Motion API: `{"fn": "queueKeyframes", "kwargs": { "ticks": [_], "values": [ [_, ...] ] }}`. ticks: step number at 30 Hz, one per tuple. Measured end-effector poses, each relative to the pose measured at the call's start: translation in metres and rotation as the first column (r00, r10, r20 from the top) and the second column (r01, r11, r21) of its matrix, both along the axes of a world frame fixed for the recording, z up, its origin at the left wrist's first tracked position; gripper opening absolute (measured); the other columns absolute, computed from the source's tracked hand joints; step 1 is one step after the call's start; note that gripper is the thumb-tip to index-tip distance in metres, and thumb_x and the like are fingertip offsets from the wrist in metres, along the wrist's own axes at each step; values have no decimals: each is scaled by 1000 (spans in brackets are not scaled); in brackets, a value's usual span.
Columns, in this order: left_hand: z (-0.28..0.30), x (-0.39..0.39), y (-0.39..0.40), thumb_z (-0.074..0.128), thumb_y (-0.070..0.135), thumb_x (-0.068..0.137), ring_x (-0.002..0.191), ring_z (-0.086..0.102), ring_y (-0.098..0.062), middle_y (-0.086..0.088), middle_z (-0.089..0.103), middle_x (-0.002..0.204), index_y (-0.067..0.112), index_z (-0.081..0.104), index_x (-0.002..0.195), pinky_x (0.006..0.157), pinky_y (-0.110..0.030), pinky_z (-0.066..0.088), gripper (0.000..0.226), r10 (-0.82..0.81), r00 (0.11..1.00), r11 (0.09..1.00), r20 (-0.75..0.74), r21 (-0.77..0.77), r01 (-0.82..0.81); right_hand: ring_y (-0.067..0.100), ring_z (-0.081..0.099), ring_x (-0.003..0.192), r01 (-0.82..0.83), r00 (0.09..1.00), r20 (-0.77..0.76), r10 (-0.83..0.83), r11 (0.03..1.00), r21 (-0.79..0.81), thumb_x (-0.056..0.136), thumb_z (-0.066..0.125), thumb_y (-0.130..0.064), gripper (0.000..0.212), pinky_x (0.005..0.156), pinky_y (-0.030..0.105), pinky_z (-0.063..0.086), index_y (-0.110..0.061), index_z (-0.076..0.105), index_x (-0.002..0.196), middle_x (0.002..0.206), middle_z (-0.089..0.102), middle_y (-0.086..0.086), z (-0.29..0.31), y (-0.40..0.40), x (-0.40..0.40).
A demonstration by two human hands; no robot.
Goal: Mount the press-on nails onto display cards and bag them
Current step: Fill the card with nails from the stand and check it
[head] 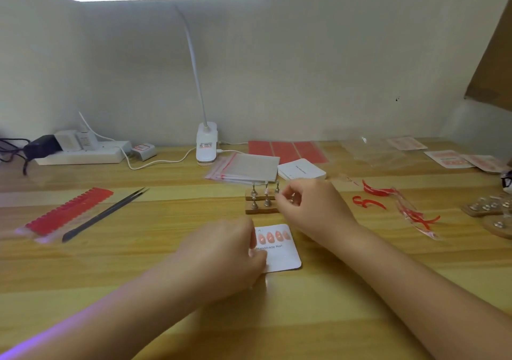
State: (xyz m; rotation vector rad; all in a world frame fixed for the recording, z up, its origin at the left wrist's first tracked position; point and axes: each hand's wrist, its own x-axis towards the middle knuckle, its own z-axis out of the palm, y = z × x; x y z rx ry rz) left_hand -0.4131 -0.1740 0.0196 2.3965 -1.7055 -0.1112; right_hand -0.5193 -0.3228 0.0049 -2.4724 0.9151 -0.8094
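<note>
A white display card (282, 258) printed "Handmade Nail" lies on the wooden table in front of me, with several pink press-on nails (273, 237) stuck in a row near its top. My left hand (221, 251) covers the card's left edge and holds it down with curled fingers. Just behind the card stands a small wooden holder (259, 206) with several metal pegs. My right hand (310, 202) is at the holder's right end, its fingers curled around one metal peg (292, 199). Whether a nail sits on that peg is not visible.
A stack of red-zip clear bags (246, 169), a pile of blank cards (302, 169) and red adhesive sheets (286, 150) lie behind the holder. Tweezers (105, 214) and a red nail tray (68, 213) are left; peeled red strips (401, 204), more holders and finished cards (448, 159) right.
</note>
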Motion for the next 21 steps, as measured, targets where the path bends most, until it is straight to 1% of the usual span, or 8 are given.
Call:
{"fn": "queueKeyframes", "kwargs": {
  "ticks": [2,5,6,8,11,13,17,21],
  "values": [
    [-2,4,-3,47,54,89,73,46,-3,16,50,80,35,47,93,55,-24,34,20,25,999,999,20,-40,-24,12,54,58,-1,997,-80,-5,997,-76,91,57,-34,20,50,26,40,-22,70,84,65,60,-9,-6,1,3],
    [-7,21,-11,49,51,89,76,50,-3,15,54,79,35,47,91,58,-26,38,17,99,995,964,-11,-247,-98,13,56,64,8,991,-130,-23,993,-117,93,54,-39,24,51,24,40,-25,73,91,68,62,-11,-11,1,7],
    [-10,28,-14,50,48,90,82,52,-5,16,57,85,36,47,98,64,-28,43,14,105,992,947,-70,-298,-122,13,59,67,12,990,-141,-29,993,-121,94,52,-41,26,53,26,45,-25,73,93,74,67,-9,-12,1,8],
    [-18,40,-19,53,38,93,104,54,-8,14,60,111,33,45,123,87,-33,46,31,46,969,942,-244,-311,-123,15,62,72,26,984,-172,-51,989,-144,96,48,-42,31,58,28,50,-25,73,95,81,71,-6,-14,1,11],
    [-27,45,-23,52,27,96,130,43,-14,7,52,136,29,32,144,110,-39,33,52,-63,906,960,-419,-274,-60,17,61,74,54,973,-208,-97,978,-202,99,43,-44,35,55,27,45,-24,72,93,80,69,-5,-17,0,16],
    [-32,46,-23,50,27,97,130,38,-8,15,52,135,32,30,145,111,-32,26,53,-99,934,955,-342,-296,-7,17,60,74,64,969,-218,-113,974,-219,99,42,-44,37,52,26,38,-23,71,90,79,68,-3,-18,-1,18],
    [-35,46,-24,50,29,97,110,31,7,26,54,124,37,31,143,98,-22,22,51,-138,962,929,-234,-367,44,15,54,70,67,973,-205,-111,975,-210,99,44,-42,34,49,25,30,-24,70,88,78,67,-3,-17,-2,19],
    [-37,46,-25,51,29,96,120,35,1,24,54,127,36,31,143,104,-25,24,51,-137,969,930,-205,-362,55,17,60,76,36,975,-202,-91,965,-260,100,42,-40,32,54,27,35,-25,69,94,84,69,-4,-19,-1,17]
  ]
}}
